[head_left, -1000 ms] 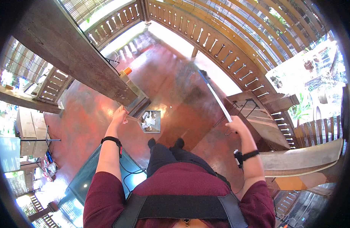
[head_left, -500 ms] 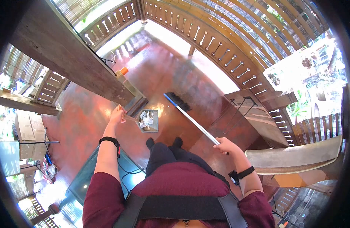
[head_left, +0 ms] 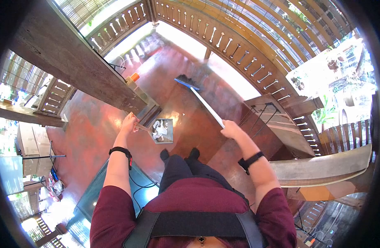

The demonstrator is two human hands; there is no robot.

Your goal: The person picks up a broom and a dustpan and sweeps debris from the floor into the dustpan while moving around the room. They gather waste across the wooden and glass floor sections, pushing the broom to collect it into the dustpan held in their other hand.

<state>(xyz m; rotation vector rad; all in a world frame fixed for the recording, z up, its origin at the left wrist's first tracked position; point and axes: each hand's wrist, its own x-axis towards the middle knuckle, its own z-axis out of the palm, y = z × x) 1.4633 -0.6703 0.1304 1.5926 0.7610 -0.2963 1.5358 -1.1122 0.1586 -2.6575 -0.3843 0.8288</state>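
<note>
My right hand (head_left: pixel 232 129) is closed round the pale handle of a broom (head_left: pixel 208 108). The broom's blue head with dark bristles (head_left: pixel 189 82) rests on the reddish floor, ahead of me and past the dustpan. My left hand (head_left: pixel 130 123) is wrapped round the wooden handle of a dustpan (head_left: pixel 169 134), beside the foot of the wooden post. The pan sits on the floor in front of my feet, with crumpled whitish litter (head_left: pixel 159 129) in it. A small white scrap (head_left: pixel 183 114) lies on the floor right of the pan.
A thick wooden post (head_left: pixel 86 66) slants across the left. An orange object (head_left: pixel 134 77) is by its base. A glass-topped table (head_left: pixel 93 188) with a dark cable is at my left. At the right are a leaning wooden panel (head_left: pixel 280 124) and a curved bench (head_left: pixel 322 167). Railings edge the floor.
The broom head has moved forward, away from me and the dustpan, and has turned. My right hand has moved forward and left with the handle. The dustpan has barely shifted.
</note>
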